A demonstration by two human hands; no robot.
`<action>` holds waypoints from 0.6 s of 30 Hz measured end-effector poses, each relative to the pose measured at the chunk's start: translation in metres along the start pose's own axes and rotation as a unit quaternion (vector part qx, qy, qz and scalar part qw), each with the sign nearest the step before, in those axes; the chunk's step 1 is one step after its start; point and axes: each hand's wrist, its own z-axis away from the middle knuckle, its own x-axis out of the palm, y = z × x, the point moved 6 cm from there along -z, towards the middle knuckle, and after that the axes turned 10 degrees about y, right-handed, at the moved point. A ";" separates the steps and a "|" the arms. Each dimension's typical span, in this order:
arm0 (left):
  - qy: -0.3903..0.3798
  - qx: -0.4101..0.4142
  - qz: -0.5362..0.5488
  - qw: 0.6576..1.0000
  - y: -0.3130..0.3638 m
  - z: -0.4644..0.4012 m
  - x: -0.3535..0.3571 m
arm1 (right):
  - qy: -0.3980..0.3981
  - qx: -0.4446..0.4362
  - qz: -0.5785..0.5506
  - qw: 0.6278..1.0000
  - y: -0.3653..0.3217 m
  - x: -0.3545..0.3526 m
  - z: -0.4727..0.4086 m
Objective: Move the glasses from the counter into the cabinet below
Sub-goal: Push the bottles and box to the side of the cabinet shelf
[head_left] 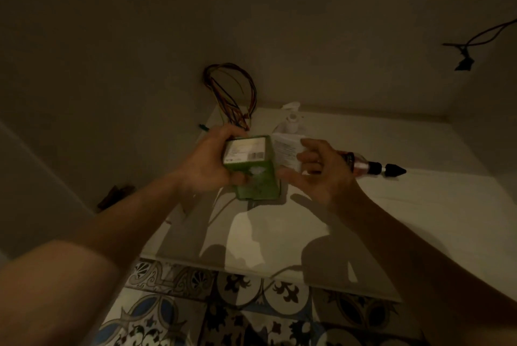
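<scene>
I see no glasses in this dim view into the cabinet. My left hand [205,162] is closed around a green box [253,175] with a pale label on top, held just above the white cabinet floor [391,219]. Beside it, my right hand [321,175] grips a white printed box [285,149] that touches the green one. A pinkish bottle with a black pointed nozzle [375,169] sticks out to the right from behind my right hand. I cannot tell whether that hand holds it or it lies on the floor.
A white pump bottle [292,121] stands at the back behind the boxes. A bundle of coloured wires [232,93] hangs from the back wall, with more wires [475,37] at upper right. A dark object [114,196] lies at left. Patterned floor tiles [223,303] lie below the cabinet edge.
</scene>
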 end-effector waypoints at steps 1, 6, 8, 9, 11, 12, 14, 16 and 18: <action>0.015 -0.027 0.032 0.999 -0.004 0.001 -0.003 | -0.026 0.039 -0.050 0.998 0.007 0.003 0.002; 0.031 -0.212 0.235 0.948 -0.029 0.016 0.004 | -0.099 0.197 -0.208 0.953 0.018 0.018 0.018; 0.006 -0.252 0.322 0.913 -0.031 0.023 0.011 | -0.085 0.151 -0.185 0.967 0.012 0.020 0.016; -0.006 -0.260 0.347 0.901 -0.031 0.025 0.014 | -0.082 0.107 -0.135 0.982 0.008 0.020 0.016; -0.013 -0.264 0.353 0.898 -0.032 0.027 0.013 | -0.071 0.092 -0.140 0.983 0.005 0.022 0.012; -0.003 -0.259 0.334 0.906 -0.033 0.026 0.008 | -0.063 0.091 -0.160 0.981 0.002 0.023 0.009; 0.027 -0.224 0.275 0.934 -0.033 0.018 -0.007 | -0.052 0.079 -0.176 0.980 -0.002 0.025 0.004; 0.054 -0.157 0.195 0.967 -0.023 0.004 -0.028 | -0.048 0.050 -0.146 0.987 -0.009 0.032 0.000; 0.030 -0.076 0.105 0.991 -0.006 -0.010 -0.038 | -0.052 0.014 -0.092 0.994 -0.019 0.046 -0.001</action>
